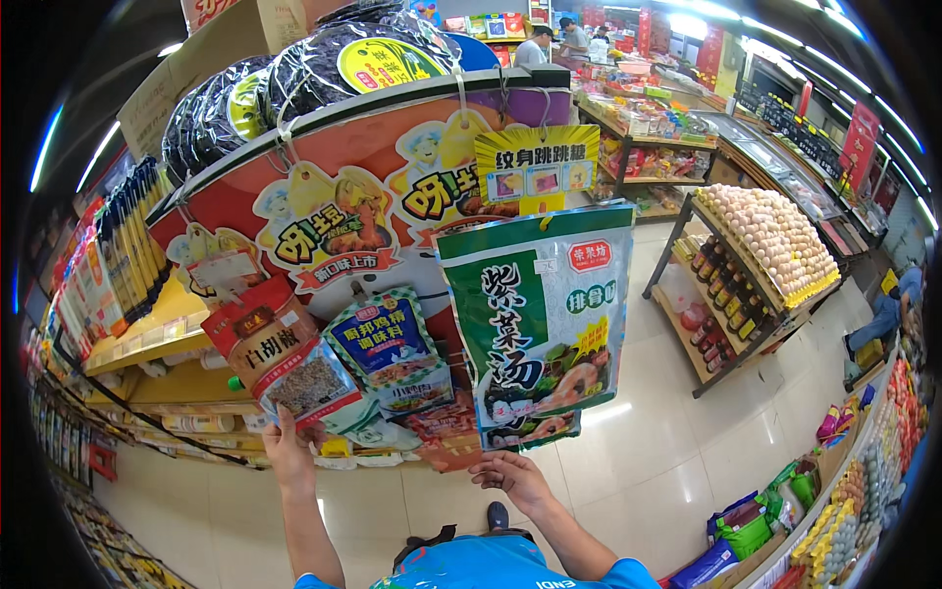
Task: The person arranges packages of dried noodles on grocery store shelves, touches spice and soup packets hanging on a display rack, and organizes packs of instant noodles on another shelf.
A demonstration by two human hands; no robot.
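Note:
A red pouch of pale peppercorns (294,353) hangs tilted at the left end of a display rack. My left hand (293,448) pinches its lower edge, thumb in front and fingers behind. To its right hangs a blue and green seasoning pouch (390,353). A large green and silver soup pouch (541,316) hangs further right, its front picturing shrimp. Just below it is my right hand (515,478), fingers loosely bent and apart, with nothing seen in them. The fingertips come close to a red pouch (445,434); whether they touch it is unclear.
Round black seaweed packs (353,62) lie on the rack's top. Shelves (162,342) of goods run along the left. An egg stand (769,235) with bottles below stands at right. Bagged goods (751,523) line the lower right. A person (887,313) is at the far right; others are behind.

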